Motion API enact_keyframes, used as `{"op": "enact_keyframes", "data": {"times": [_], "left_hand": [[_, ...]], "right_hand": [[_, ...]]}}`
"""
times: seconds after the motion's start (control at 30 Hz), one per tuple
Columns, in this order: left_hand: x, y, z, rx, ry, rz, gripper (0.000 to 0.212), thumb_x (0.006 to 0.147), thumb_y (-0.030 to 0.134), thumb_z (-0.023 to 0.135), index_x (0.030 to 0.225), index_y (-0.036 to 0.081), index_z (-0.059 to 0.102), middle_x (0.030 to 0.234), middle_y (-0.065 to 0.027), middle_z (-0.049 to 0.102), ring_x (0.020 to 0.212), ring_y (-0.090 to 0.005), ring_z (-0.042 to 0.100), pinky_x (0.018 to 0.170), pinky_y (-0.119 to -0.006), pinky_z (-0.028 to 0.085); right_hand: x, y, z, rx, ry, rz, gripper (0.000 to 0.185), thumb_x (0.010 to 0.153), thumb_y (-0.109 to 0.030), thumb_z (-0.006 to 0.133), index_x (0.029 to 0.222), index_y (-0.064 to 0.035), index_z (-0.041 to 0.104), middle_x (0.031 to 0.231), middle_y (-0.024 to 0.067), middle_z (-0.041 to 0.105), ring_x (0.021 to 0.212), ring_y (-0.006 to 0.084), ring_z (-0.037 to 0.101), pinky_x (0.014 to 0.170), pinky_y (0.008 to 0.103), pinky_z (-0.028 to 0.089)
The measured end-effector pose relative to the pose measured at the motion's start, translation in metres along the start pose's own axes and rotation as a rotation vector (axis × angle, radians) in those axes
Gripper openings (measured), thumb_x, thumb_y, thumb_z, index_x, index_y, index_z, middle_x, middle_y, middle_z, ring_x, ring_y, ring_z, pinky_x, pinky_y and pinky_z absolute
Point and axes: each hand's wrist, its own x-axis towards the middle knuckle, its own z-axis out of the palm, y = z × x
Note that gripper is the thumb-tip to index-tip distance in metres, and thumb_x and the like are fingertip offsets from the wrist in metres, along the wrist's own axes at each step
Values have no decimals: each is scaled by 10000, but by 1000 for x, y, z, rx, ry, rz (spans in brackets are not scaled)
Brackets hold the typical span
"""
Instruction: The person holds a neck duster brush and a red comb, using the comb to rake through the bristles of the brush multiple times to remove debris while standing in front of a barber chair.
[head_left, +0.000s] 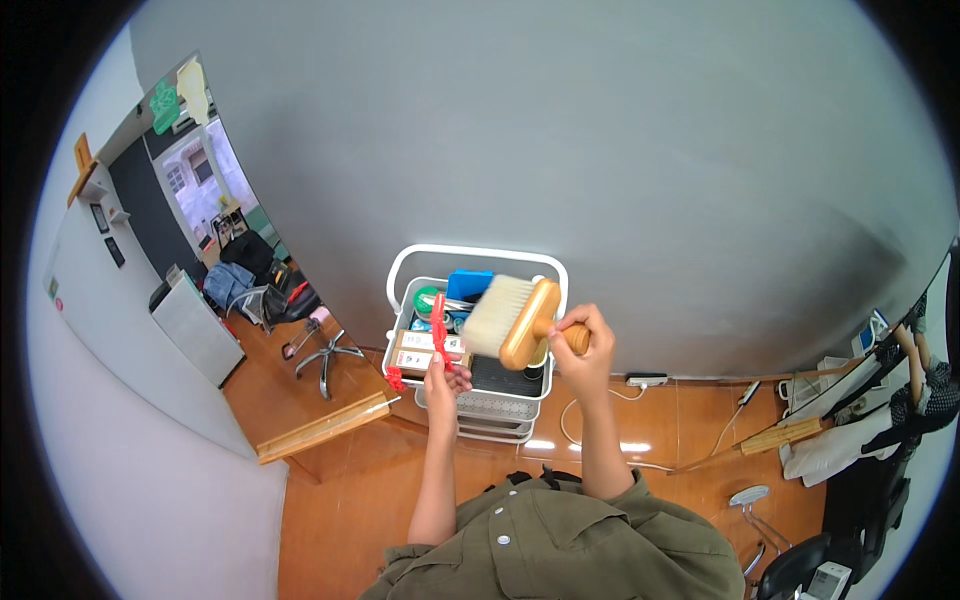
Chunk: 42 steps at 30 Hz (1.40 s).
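In my right hand (585, 349) is a wide brush (525, 322) with a turned wooden handle and pale bristles, which point left over the cart. My left hand (445, 386) pinches a slim red plastic object (439, 330), possibly a hair clip, standing upright between thumb and fingers. Both hands are above the top tray of a white tiered cart (546, 382) with a raised handle. Boxes with printed labels (412, 361) lie in the tray, beside a green round container (425, 301) and a blue item (471, 283). The brush hides part of the tray.
A grey wall (562, 150) rises behind the cart. To the left leans a tall mirror (255, 247) with a wooden ledge (326, 427). At right are a power strip (646, 380), a white cable (566, 420) on the floor, another mirror (885, 397) and a black chair (806, 566).
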Motion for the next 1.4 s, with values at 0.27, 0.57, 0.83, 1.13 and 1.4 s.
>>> {"op": "enact_keyframes", "data": {"times": [0.27,0.57,0.83,1.13,1.4], "left_hand": [[-4,7,4,-149,-248,-144,388,932,421,269,729,118,403,491,36,292,422,-73,259,446,-216,241],[-2,9,2,-472,-333,-313,328,929,401,322,743,138,387,459,83,249,392,-39,233,416,-189,210],[1,-8,4,-363,-106,-246,429,928,434,292,1088,101,510,908,26,593,786,-90,571,669,-217,456],[5,0,-7,-481,-273,-360,421,918,352,361,1207,62,457,1128,-95,557,1013,-200,557,860,-344,457],[-11,8,6,-314,-205,-267,248,906,323,413,957,90,484,712,12,495,556,-73,463,526,-218,404]], "right_hand": [[-2,10,8,-139,-131,-149,118,716,-31,623,753,-20,511,716,77,543,689,227,519,619,317,424],[-6,4,8,-58,96,-262,119,685,-6,637,730,-42,533,701,73,549,673,223,514,608,302,414],[-17,-6,15,-116,-458,-253,114,617,-67,620,693,-41,538,645,78,555,609,238,541,569,312,435],[-13,-13,3,21,-436,-141,125,626,-72,615,685,-25,516,646,83,544,601,230,537,580,303,429],[-11,8,20,-84,-279,-147,116,662,-59,624,717,-22,529,695,74,547,663,208,538,617,298,426]]}}
